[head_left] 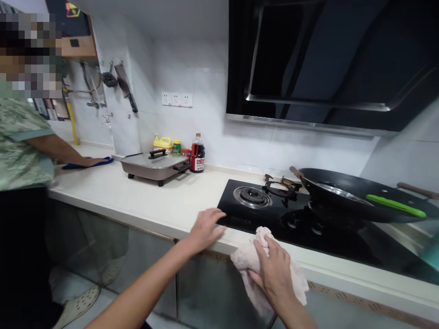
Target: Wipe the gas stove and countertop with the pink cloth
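Note:
My right hand (274, 269) grips a pale pink cloth (248, 258), bunched at the counter's front edge just before the gas stove (236, 219). Folds of the cloth hang down over the edge. Left of it, my left hand (206, 228) is empty, its fingers apart, above the counter edge by the stove's front left corner. The stove's left burner (253, 196) has no pan support over it. A black pan support (281, 187) lies behind, toward the wall.
A big wok (336, 192) with a green-handled utensil (396, 205) covers the right burner. Under the range hood (308, 119), left, stand an electric pan (154, 169) and a sauce bottle (198, 155). Another person at far left presses a blue cloth (87, 163) on the counter (164, 201).

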